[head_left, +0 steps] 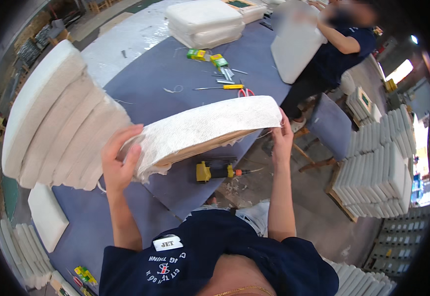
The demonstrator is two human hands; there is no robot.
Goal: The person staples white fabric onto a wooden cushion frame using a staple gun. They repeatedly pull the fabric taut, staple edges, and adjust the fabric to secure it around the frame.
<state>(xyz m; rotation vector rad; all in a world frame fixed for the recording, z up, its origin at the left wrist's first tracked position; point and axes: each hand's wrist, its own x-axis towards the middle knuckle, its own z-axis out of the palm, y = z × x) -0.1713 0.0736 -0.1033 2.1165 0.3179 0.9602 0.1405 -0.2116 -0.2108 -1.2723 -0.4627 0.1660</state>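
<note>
I hold a white fabric-covered seat cushion (205, 129) tilted on edge above the blue-grey table (141, 79); its wooden underside faces me. My left hand (120, 157) grips its left end, where loose fabric bunches. At the right end, my right hand (282, 140) clasps the corner. Under the cushion a yellow and black staple gun (216, 170) lies on the table edge.
A tall stack of white cushions (57, 118) leans at my left. More cushions (205, 22) lie at the far end. Scissors (246, 92), a yellow-handled tool (225, 87) and green-yellow boxes (206, 56) sit mid-table. A person in dark blue (333, 54) handles a cushion opposite. Stacked cushions (377, 163) stand on the right.
</note>
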